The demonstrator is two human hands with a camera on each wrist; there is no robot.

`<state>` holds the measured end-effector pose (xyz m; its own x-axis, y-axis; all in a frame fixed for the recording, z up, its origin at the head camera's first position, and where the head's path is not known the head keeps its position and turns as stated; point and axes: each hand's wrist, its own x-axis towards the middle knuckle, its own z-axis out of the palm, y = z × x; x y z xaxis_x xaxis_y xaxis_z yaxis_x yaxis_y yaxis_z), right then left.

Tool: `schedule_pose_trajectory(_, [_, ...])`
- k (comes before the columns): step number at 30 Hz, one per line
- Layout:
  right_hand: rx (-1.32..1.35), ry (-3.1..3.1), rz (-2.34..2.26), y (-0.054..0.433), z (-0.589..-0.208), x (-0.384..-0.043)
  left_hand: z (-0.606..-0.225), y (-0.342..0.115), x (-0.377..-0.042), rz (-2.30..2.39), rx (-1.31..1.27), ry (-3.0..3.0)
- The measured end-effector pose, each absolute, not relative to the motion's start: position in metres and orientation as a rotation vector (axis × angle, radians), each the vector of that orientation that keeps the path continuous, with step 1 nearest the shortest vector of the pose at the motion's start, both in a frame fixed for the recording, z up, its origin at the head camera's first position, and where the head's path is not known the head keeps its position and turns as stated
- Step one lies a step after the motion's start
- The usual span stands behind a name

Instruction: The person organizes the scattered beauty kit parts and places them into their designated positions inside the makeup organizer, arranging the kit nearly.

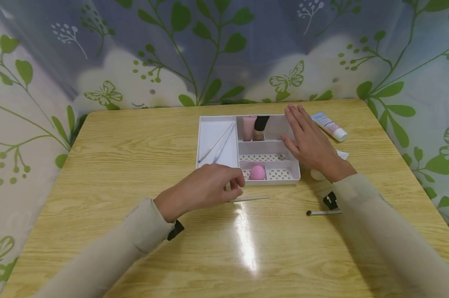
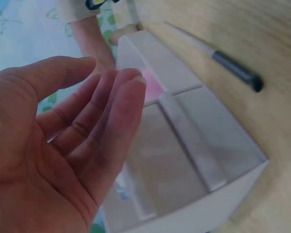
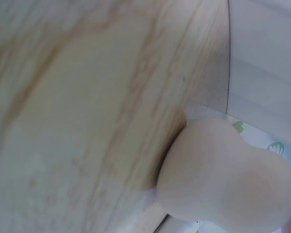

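Fingers of the left hand (image 1: 203,186) are released: loosely bent, nothing held, near the front edge of the white compartment organizer (image 1: 213,128). Fingers of the right hand (image 1: 315,142) are extended and likewise empty, at the organizer's right end; contact with its wall cannot be confirmed.

The organizer stands on the bench (image 1: 135,145). It appears to be thin, rigid plastic: judged light, stiff, smooth and liable to slide if pushed from 1 side. Recommended hold: opposite outer walls, kept level, since the contents look loose.

Its left compartment holds 2 slim brushes (image 1: 217,141); these would roll easily and are best pinched mid-handle. The rear compartment holds a pink tube (image 1: 248,128), probably squeezable, and a black-capped foundation bottle (image 1: 259,128), probably the heaviest item; grip the body, not the cap. A round pink sponge (image 1: 257,173) sits in the front row, judged soft and nearly weightless.

Before the organizer's front wall lies a pale-handled makeup brush (image 1: 250,199): light, narrow, bristles to be spared. Beside its right wall is a gourd-shaped sponge (image 3: 223,179), judged compressible; a light pinch at the waist should suffice.
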<state>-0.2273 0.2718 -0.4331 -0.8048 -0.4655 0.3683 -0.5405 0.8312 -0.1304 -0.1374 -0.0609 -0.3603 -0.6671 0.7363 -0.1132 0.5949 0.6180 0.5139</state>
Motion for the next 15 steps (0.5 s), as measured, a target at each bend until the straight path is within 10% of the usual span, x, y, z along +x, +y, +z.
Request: schedule_pose_trajectory(15, [0.762,-2.700,0.338,0.272,-0.433,-0.228,-0.398,-0.071,-0.133,0.616,1.251,2.496])
